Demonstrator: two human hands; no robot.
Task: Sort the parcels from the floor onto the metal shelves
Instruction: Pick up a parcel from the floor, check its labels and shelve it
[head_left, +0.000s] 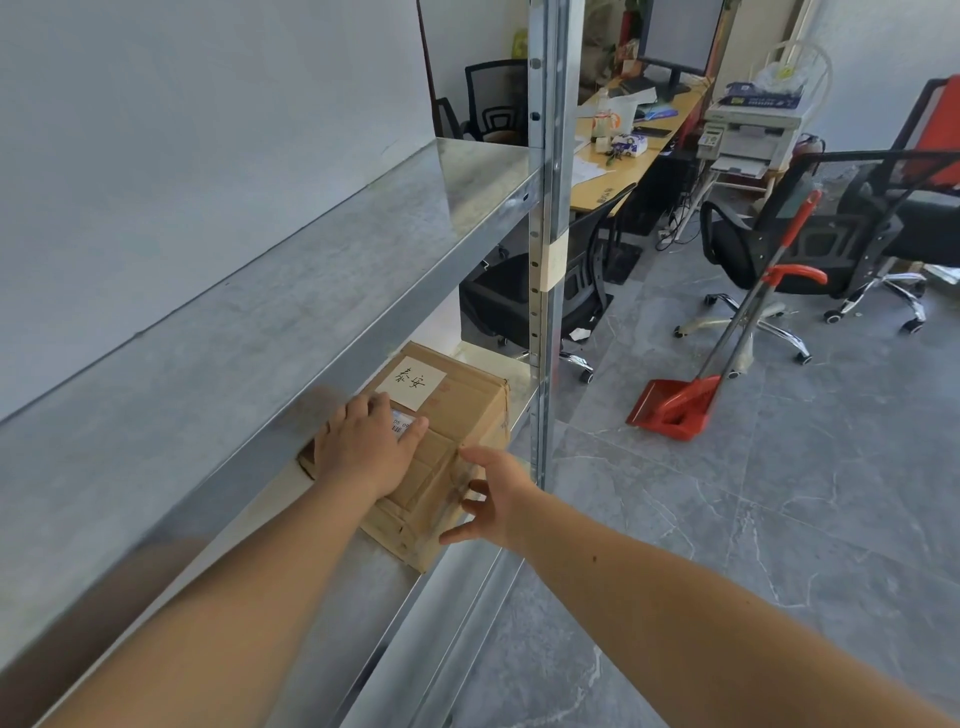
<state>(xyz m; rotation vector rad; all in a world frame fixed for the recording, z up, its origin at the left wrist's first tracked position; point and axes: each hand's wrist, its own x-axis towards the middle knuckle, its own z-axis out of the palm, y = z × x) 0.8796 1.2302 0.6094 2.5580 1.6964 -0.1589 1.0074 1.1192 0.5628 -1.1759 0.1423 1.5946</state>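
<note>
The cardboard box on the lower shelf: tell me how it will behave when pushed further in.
The cardboard box looks stiff and flat-bottomed, so it should slide, not roll or tip. The metal shelf looks smooth, so probably little drag. Its creased, taped faces may dent slightly under the left hand.

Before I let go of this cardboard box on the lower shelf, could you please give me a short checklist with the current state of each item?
1. cardboard box resting on the lower shelf: ok.
2. Box fully inside the shelf's front edge: not ok, its near corner sits at or over the edge.
3. left hand flat on top, steadying it: ok.
4. right hand open at the box's front side, ready to push: ok.
5. Room behind the box to slide it deeper: cannot tell, the upper shelf hides it.
6. Handwritten label facing up, readable: ok.
</note>
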